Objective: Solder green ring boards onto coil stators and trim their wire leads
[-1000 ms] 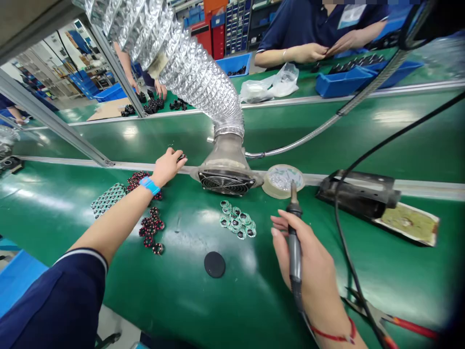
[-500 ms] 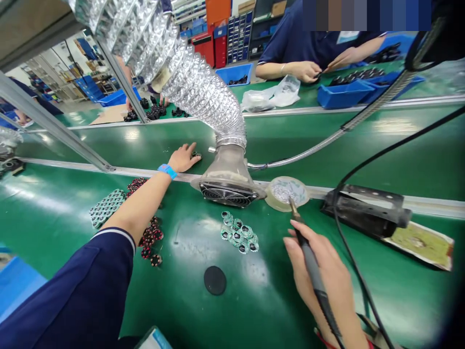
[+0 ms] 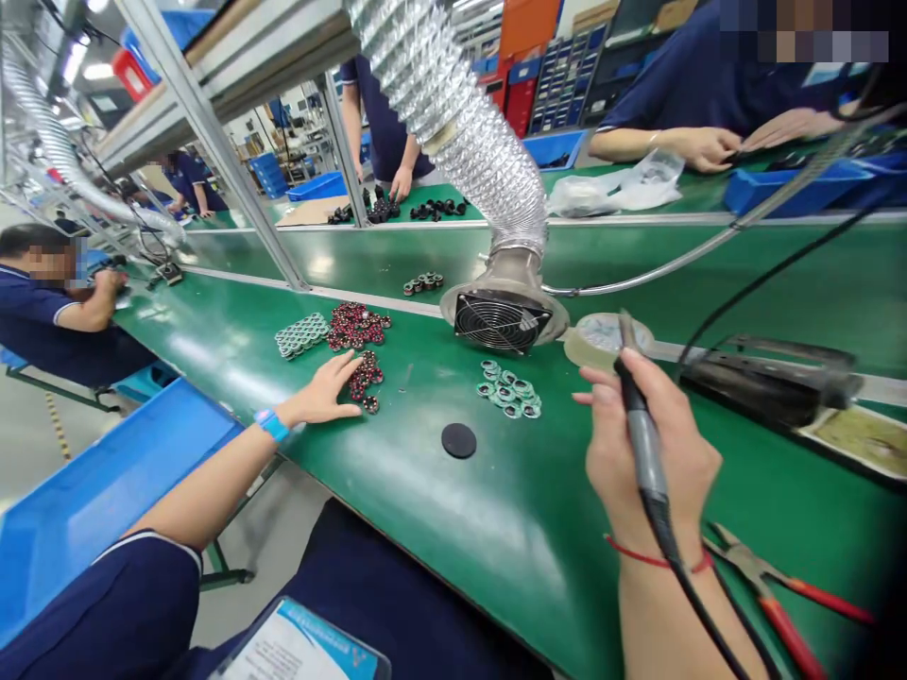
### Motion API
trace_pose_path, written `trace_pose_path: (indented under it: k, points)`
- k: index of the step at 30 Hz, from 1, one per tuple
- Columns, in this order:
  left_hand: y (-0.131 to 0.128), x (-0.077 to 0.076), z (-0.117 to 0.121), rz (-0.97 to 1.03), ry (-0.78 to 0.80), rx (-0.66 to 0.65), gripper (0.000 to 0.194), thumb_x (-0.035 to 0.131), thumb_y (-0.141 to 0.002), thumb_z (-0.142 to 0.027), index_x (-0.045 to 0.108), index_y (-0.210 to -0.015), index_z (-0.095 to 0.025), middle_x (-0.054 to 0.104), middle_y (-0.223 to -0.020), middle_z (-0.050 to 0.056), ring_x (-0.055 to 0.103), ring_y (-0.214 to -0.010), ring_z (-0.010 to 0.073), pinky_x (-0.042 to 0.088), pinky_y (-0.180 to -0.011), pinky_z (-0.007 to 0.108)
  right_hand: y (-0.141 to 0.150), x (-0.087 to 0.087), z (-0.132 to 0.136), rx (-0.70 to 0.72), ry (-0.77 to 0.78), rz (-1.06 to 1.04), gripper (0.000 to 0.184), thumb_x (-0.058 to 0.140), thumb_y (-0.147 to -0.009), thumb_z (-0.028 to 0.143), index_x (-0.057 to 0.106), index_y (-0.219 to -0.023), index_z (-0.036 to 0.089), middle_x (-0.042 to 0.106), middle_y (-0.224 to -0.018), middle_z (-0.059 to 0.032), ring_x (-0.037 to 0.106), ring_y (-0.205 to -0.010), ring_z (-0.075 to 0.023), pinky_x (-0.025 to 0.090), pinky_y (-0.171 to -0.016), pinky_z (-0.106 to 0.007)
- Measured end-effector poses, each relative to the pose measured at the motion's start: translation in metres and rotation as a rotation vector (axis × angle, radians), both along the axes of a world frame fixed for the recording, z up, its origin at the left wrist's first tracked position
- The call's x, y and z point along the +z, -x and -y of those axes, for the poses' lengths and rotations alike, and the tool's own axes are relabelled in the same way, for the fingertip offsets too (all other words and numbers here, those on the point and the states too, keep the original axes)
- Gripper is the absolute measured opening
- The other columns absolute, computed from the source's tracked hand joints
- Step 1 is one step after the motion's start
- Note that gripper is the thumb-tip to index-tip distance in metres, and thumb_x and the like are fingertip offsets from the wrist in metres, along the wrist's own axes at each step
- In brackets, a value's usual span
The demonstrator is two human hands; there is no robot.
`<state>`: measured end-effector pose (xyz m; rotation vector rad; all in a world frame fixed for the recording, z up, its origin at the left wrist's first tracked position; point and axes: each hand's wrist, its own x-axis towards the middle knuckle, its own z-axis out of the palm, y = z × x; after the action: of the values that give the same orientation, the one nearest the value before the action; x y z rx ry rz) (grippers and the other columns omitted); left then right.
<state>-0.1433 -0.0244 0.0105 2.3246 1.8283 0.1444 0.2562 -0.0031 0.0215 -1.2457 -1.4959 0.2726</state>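
My right hand (image 3: 648,453) is wrapped round the grey handle of a soldering iron (image 3: 646,451), whose tip points up in front of a round pale dish (image 3: 602,338). My left hand (image 3: 322,392), thumb and fingers apart, reaches to the near edge of a small pile of red-and-black wound coils (image 3: 367,370); whether a fingertip touches one, I cannot tell. Behind it lie a larger heap of such coils (image 3: 354,326) and a block of green-and-white round parts (image 3: 301,335) in rows. Loose green round boards (image 3: 508,389) and a black disc (image 3: 459,440) lie between my hands.
A fume extractor fan (image 3: 496,323) on a silver duct (image 3: 496,161) stands at the middle back. A few coils (image 3: 423,282) sit on the ledge. Pliers (image 3: 761,571) and a black iron stand (image 3: 765,382) are at right. Co-workers sit across and at far left.
My left hand has drawn back from the ledge to the small coil pile, leaving coils there. My right hand has lifted the iron's tip away from the dish. The view has turned left.
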Motion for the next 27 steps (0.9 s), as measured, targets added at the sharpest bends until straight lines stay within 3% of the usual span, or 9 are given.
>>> trace_pose_path:
  k: [2,5,11,14,19,23,27]
  points:
    - [-0.014,-0.013,0.000,0.011,-0.031,-0.002,0.095,0.063,-0.080,-0.061,0.027,-0.154,-0.013,0.018,-0.163,0.021,0.019,-0.151,0.0356,0.022,-0.123,0.052,0.002,0.000,-0.003,-0.026,-0.033,-0.025,0.041,0.047,-0.096,0.041,0.054,-0.133,0.026,0.074,-0.111,-0.0069,0.073,-0.075,-0.0205,0.056,-0.073,-0.036]
    - [-0.040,-0.023,-0.008,0.033,-0.097,0.027,0.080,0.057,-0.087,-0.056,0.034,-0.152,-0.016,0.023,-0.162,0.018,0.023,-0.150,0.0335,0.025,-0.122,0.050,0.003,0.001,-0.006,-0.026,-0.055,0.014,0.039,0.046,-0.096,0.044,0.059,-0.126,0.023,0.075,-0.107,-0.0075,0.074,-0.079,-0.0212,0.057,-0.074,-0.035]
    - [-0.074,-0.019,-0.018,0.032,-0.200,0.119,0.056,0.057,-0.093,-0.043,0.046,-0.143,-0.019,0.040,-0.153,0.014,0.039,-0.141,0.0282,0.033,-0.118,0.049,0.009,0.002,-0.004,0.040,-0.064,0.056,0.038,0.044,-0.096,0.042,0.061,-0.121,0.020,0.076,-0.106,-0.0094,0.074,-0.091,-0.0223,0.056,-0.083,-0.035]
    - [-0.064,-0.001,-0.042,0.006,-0.263,0.253,0.041,0.057,-0.095,-0.037,0.055,-0.131,-0.018,0.052,-0.140,0.012,0.053,-0.127,0.0265,0.045,-0.106,0.052,0.009,-0.001,-0.004,0.054,-0.058,0.068,0.038,0.044,-0.095,0.043,0.063,-0.119,0.020,0.077,-0.103,-0.0093,0.074,-0.094,-0.0230,0.056,-0.081,-0.033]
    - [-0.029,0.031,-0.116,-0.052,-0.209,0.510,0.035,0.058,-0.094,-0.036,0.058,-0.123,-0.016,0.060,-0.125,0.010,0.062,-0.108,0.0215,0.054,-0.092,0.044,0.005,-0.007,-0.007,0.034,-0.042,0.077,0.040,0.045,-0.095,0.045,0.064,-0.117,0.018,0.077,-0.101,-0.0102,0.074,-0.096,-0.0234,0.057,-0.081,-0.032]
    - [-0.017,0.031,-0.161,-0.071,-0.077,0.586,0.035,0.058,-0.094,-0.036,0.058,-0.123,-0.016,0.060,-0.124,0.010,0.062,-0.108,0.0212,0.055,-0.092,0.043,0.000,-0.011,-0.008,0.029,-0.036,0.119,0.038,0.047,-0.095,0.044,0.064,-0.115,0.017,0.078,-0.097,-0.0093,0.075,-0.090,-0.0214,0.058,-0.080,-0.030]
    - [-0.013,0.023,-0.176,-0.065,0.002,0.610,0.037,0.059,-0.094,-0.036,0.058,-0.124,-0.015,0.060,-0.124,0.011,0.062,-0.108,0.0216,0.055,-0.091,0.043,-0.005,-0.012,-0.005,-0.005,0.010,0.117,0.038,0.050,-0.093,0.046,0.064,-0.116,0.019,0.078,-0.099,-0.0083,0.075,-0.086,-0.0217,0.057,-0.084,-0.034]
